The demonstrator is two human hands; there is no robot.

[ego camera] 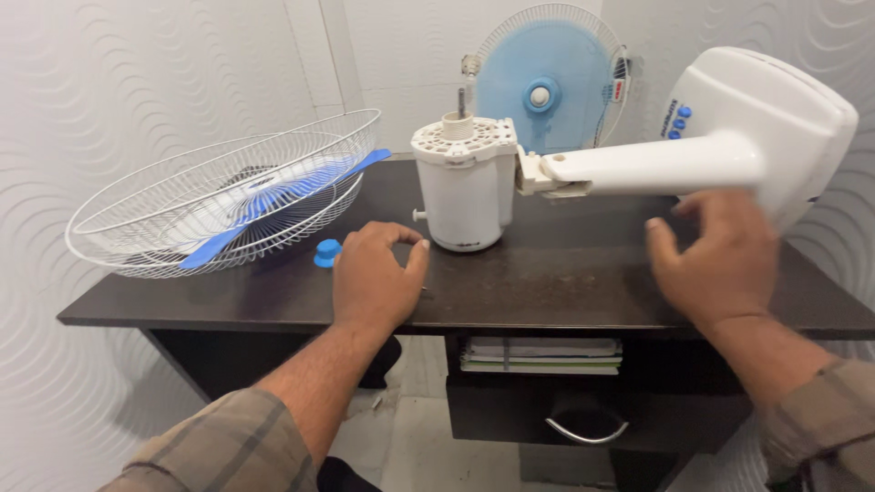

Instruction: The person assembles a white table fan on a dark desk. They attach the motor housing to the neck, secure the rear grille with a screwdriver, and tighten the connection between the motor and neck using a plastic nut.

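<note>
A white fan motor housing (463, 187) stands face-up on the dark desk (565, 273), its shaft pointing up. Its white neck and base (729, 137) stretch to the right, lying on its side. My left hand (372, 278) rests on the desk just left of the motor housing, fingers curled, pinching something too small to make out. My right hand (720, 260) hovers below the fan neck with fingers apart, holding nothing. A small blue cap (327, 252) lies left of my left hand.
A white wire fan guard (164, 205) with blue blades (264, 205) inside lies at the desk's left end. Another wall fan with a blue blade (547, 82) stands behind. Papers (542, 353) sit in a shelf above a drawer with a handle (583, 428).
</note>
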